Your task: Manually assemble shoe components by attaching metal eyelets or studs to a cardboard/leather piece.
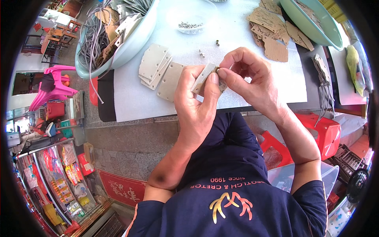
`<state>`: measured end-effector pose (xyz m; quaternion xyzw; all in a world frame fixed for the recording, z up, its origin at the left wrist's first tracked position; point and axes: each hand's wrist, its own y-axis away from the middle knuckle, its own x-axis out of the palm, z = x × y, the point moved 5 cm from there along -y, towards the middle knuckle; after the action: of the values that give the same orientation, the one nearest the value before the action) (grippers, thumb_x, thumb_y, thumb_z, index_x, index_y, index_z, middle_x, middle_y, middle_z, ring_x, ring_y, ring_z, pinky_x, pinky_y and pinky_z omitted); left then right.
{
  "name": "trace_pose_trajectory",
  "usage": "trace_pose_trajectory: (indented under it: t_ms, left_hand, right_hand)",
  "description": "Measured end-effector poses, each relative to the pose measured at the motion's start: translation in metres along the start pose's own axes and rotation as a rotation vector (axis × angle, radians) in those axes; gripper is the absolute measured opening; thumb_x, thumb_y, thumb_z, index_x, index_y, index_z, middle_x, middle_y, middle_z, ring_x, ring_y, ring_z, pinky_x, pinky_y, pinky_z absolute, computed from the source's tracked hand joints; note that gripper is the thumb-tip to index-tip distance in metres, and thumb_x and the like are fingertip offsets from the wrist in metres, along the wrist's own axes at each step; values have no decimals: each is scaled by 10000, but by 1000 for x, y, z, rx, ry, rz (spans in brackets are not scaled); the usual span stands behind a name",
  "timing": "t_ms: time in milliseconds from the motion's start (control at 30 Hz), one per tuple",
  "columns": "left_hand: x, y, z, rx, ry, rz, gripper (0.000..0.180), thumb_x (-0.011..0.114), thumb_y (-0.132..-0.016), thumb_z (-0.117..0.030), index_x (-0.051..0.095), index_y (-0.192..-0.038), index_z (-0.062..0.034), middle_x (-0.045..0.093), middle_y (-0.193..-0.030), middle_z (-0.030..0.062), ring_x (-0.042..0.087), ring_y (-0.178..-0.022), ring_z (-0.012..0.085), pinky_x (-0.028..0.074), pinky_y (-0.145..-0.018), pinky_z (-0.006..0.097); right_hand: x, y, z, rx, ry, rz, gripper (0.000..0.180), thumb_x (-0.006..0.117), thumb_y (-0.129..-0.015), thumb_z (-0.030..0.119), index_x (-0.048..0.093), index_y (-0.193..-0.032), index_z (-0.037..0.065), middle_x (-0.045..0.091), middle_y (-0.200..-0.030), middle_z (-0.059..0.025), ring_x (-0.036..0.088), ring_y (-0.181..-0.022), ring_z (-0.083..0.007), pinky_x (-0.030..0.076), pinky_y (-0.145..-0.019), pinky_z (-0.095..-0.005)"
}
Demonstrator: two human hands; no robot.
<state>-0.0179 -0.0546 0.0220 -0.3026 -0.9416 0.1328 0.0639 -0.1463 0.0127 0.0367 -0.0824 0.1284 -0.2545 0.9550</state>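
Note:
My left hand [197, 91] is closed around a small flat plate [203, 77], tilted up above the table edge. Thumb and index finger of my right hand [252, 77] pinch together at the plate's right-hand edge; fingertips hide whatever small part may be between them. Just left of my hands lie a fanned stack of pale grey plates [154, 63] with small holes and a beige plate [170, 82]. Beyond my fingers, a few small silver metal pieces [201, 53] and darker brassy ones [217, 42] rest on the white sheet.
A clear round dish [191, 17] holds many tiny metal parts. At far left stands a pale green basin [136, 41] with grey cables and plates. Brown plates [270, 25] are heaped at far right beside another basin [316, 25]. Cabled plates [323, 73] hang over the right edge.

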Motion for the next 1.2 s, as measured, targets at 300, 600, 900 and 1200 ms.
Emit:
trace_pose_trajectory:
  t_ms: [300, 600, 900, 1200]
  left_hand:
    - [0, -1, -4, 103, -37, 28, 108, 558, -943, -58, 533, -1019, 14, 543, -922, 44, 519, -781, 74, 455, -669, 238]
    - [2, 3, 0, 39, 39, 53, 133, 566, -947, -85, 508, -1019, 11, 532, -928, 43, 516, -781, 66, 454, -661, 230]
    - [5, 5, -2, 63, 24, 94, 132, 556, -954, -97, 492, -1006, 7, 533, -888, 41, 501, -742, 61, 438, -621, 229]
    - [4, 5, -1, 43, 0, 103, 168, 536, -971, -123, 472, -1063, 2, 550, -908, 49, 509, -790, 66, 447, -666, 226]
  right_hand:
    - [-2, -6, 8, -142, 134, 58, 115, 665, -800, 109, 677, -886, 33, 597, -745, 0, 483, -594, -59, 423, -540, -226]
    - [-6, -8, 7, -104, 160, 198, 128, 636, -803, 116, 619, -884, 19, 559, -744, -12, 493, -632, -71, 421, -575, -229]
    - [-4, -6, 4, -141, 181, 227, 170, 619, -814, 170, 569, -865, 15, 528, -685, -62, 516, -599, -142, 439, -558, -286]
    - [-2, -5, 0, -130, 189, 220, 185, 612, -845, 172, 592, -926, 7, 561, -721, -59, 525, -623, -135, 447, -575, -292]
